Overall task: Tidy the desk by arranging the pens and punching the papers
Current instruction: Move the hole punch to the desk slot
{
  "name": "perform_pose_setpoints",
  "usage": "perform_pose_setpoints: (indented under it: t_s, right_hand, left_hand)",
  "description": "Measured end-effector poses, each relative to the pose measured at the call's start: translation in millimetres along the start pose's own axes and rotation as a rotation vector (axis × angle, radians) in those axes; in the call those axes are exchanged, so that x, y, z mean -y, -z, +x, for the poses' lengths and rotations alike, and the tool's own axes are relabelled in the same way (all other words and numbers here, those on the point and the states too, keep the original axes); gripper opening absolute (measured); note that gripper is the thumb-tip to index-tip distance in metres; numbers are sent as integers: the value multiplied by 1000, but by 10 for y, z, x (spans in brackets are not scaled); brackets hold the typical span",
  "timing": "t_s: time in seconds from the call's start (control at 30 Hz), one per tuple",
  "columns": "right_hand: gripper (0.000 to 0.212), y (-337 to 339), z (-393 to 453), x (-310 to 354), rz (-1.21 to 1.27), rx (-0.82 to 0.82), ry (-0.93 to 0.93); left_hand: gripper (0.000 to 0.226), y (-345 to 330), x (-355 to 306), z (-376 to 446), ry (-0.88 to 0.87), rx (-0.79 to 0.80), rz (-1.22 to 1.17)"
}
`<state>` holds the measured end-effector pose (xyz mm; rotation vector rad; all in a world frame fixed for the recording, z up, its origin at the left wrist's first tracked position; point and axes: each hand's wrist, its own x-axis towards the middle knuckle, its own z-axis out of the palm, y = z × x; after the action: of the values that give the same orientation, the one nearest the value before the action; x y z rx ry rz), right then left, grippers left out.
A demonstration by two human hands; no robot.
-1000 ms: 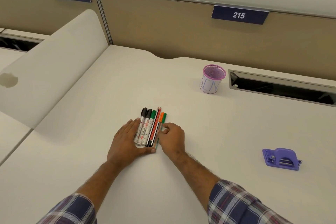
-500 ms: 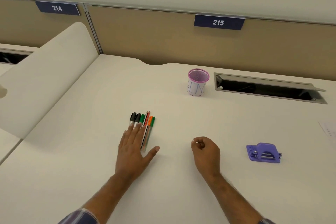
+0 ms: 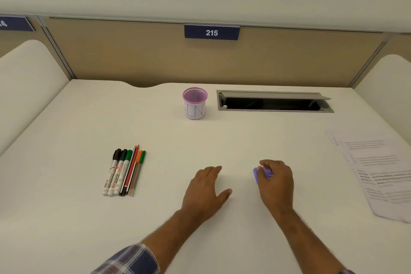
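Observation:
Several pens and markers [image 3: 124, 172] lie side by side in a neat row on the white desk [image 3: 155, 218], at the left. My left hand [image 3: 205, 191] rests flat on the desk in the middle, fingers straight, holding nothing. Just right of it, my right hand [image 3: 277, 181] curls over the purple hole punch [image 3: 258, 174] and grips it; only the punch's left part shows. Printed papers [image 3: 382, 173] lie at the desk's right edge. A pink mesh pen cup [image 3: 195, 103] stands empty near the back.
A grey cable slot [image 3: 274, 101] with its lid raised is set into the desk behind the right hand. Beige partition panels with a "215" label [image 3: 211, 32] close the back. White side dividers rise at the left and right.
Both hands have left the pens, which now lie in a row. My left hand slid right to the desk's middle. My right hand reached right and took hold of the purple punch.

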<state>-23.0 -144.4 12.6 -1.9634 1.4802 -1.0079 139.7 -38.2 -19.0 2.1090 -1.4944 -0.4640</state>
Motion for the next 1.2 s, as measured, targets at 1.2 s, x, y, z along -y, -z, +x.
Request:
perform_pose_setpoints:
  t_s: [1.2]
  right_hand:
    - [27,412,1034,-474,4,271,19]
  left_hand:
    - [32,-209,-1167,1139,245,-237,-245]
